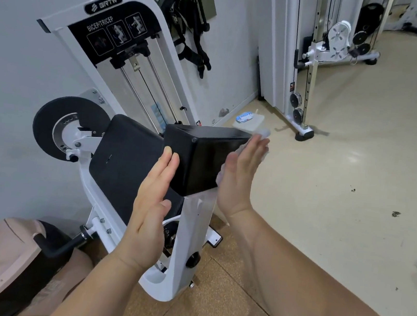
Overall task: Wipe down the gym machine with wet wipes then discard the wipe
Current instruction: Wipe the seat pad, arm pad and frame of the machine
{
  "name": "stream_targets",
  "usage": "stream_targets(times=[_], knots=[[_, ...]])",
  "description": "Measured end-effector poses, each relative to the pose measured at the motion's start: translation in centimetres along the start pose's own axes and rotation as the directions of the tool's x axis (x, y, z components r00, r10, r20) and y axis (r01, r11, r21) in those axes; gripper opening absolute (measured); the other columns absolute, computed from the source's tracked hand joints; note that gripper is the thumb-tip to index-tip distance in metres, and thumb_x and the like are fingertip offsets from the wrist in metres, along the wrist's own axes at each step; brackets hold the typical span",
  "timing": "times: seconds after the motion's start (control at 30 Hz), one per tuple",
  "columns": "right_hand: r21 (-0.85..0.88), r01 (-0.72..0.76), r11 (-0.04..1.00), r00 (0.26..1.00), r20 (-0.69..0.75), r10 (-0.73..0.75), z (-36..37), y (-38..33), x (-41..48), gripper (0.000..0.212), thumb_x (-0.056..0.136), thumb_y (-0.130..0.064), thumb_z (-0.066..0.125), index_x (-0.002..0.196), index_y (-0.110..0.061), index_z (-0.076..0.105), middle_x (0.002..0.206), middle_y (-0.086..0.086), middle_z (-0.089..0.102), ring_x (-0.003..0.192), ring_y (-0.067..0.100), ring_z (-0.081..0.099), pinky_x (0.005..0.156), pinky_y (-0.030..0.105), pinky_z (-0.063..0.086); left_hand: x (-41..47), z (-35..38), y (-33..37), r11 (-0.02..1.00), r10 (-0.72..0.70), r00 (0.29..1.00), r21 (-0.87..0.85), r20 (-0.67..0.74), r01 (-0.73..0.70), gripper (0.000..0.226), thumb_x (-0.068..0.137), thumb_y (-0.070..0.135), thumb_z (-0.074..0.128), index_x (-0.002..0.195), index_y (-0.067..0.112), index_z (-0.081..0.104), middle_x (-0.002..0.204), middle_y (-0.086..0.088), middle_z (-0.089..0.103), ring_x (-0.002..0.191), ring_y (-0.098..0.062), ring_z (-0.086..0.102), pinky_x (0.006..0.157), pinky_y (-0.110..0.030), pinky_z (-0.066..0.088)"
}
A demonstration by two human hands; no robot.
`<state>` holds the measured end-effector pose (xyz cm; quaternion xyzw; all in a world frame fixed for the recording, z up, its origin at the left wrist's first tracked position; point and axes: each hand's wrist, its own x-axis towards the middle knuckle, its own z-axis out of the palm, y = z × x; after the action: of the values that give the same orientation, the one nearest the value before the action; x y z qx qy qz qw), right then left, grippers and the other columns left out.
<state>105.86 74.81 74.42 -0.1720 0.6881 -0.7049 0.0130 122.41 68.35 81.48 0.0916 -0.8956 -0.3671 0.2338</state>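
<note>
wipe (263,133): white, lying pinned between the right palm and the right face of the black pad block (202,157). Its edges are peeking out past the fingertips and below the heel of the palm, blurred.
right hand (241,172): fingers straight and together, pressing the wipe flat onto the block – not curling round anything.
left hand (153,203): fingers straight, held close together, palm facing the block's left side. The fingertips are sitting at its edge – touching or just beside, cannot tell.
gym machine (188,234): white frame, standing against the wall, with the block sitting on top of its front post.
arm cushion (126,168): black, sloping, lying just behind the block.
disc (54,121): black, round, sitting on the machine's left side.
placard (112,33): black, reading BICEP/TRICEP, topping the weight column.
wipes pack (248,118): lying on the floor (352,170) near the wall, beyond the block.
straps (188,30): black, hanging on the wall.
cable tower (311,66): white, standing to the right.
bin (0,253): pinkish lid, sitting bottom left.
cork mat (214,304): lying under the machine.
</note>
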Motion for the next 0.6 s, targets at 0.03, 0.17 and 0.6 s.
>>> stream_targets(times=[0.03, 0.17, 0.6], knots=[[-0.015, 0.023, 1.000, 0.999, 0.029, -0.023, 0.3, -0.6, -1.1, 0.100, 0.092, -0.079, 0.009, 0.159, -0.007, -0.014, 0.162, 0.000, -0.026, 0.153, 0.019, -0.028, 0.126, 0.050, -0.011, 0.0, 0.0, -0.1, 1.000, 0.009, 1.000, -0.003, -0.001, -0.009, 0.064, 0.093, 0.026, 0.025, 0.157, 0.022, 0.027, 0.169, 0.011, 0.016, 0.156, -0.011, 0.011, 0.124, -0.044, 0.013], [-0.049, 0.314, 0.948, 0.926, 0.236, -0.294, 0.8, -1.6, -8.0, 0.103, 0.093, -0.082, 0.012, 0.158, -0.007, -0.016, 0.167, 0.006, -0.026, 0.155, 0.021, -0.026, 0.127, 0.044, -0.011, 0.1, -0.6, -0.5, 1.000, 0.026, 0.999, -0.015, 0.021, -0.026, 0.061, 0.096, 0.027, 0.025, 0.157, 0.022, 0.028, 0.169, 0.010, 0.017, 0.155, -0.010, 0.012, 0.126, -0.040, 0.013], [-0.588, 0.751, 0.300, 0.657, 0.712, -0.248, 1.0, 6.4, -14.9, 0.096, 0.099, -0.070, 0.036, 0.163, -0.005, 0.007, 0.172, 0.013, -0.004, 0.159, 0.029, -0.008, 0.125, 0.056, 0.009, -6.2, -3.1, -8.7, 0.980, -0.196, 0.965, 0.068, 0.173, 0.187, 0.066, 0.090, 0.024, 0.033, 0.156, 0.025, 0.034, 0.162, 0.012, 0.030, 0.149, -0.001, 0.024, 0.124, -0.033, 0.022]])
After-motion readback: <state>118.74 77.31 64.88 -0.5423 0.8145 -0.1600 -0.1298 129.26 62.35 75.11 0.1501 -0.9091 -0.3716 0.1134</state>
